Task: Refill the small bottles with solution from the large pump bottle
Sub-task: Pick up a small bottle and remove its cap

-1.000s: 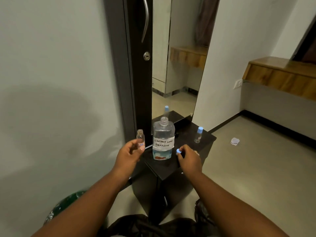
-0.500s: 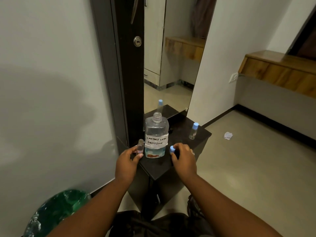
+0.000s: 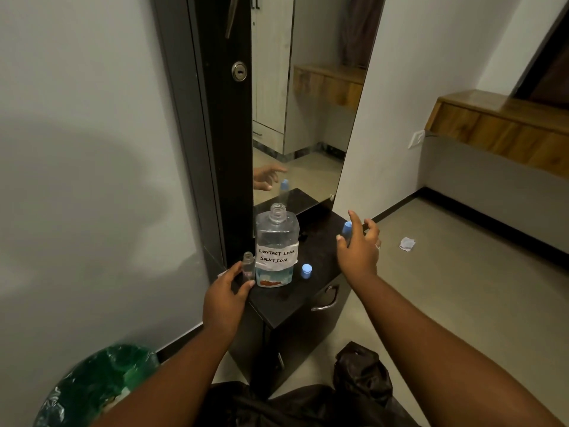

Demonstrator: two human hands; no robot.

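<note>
Head view: large bottle stands uncapped on the desk. Left hand, fingers clamped on the open small bottle touching its left side; blue cap lies just right; right hand, fingers apart, reaches around the capped small bottle farther right.

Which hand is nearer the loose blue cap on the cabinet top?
Roughly even; perhaps the right hand, open above and right of the loose blue cap. The left hand holds the small open bottle beyond the large bottle.
</note>
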